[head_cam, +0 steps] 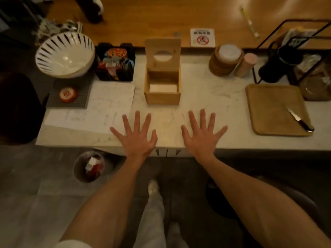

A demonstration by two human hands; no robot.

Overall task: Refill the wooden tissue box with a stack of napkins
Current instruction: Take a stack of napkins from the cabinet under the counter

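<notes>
Marble table [206, 97] carries the box [162, 96] at 12 o'clock, lid up, a few napkins [163, 88] inside. Left hand [138, 136] and right hand [202, 135] lie flat, fingers splayed, holding nothing.

Café or restaurant service counter, marble worktop [206, 97], stacked wooden coasters [221, 64], condiment caddy [115, 64], no-smoking sign [202, 37]
</notes>
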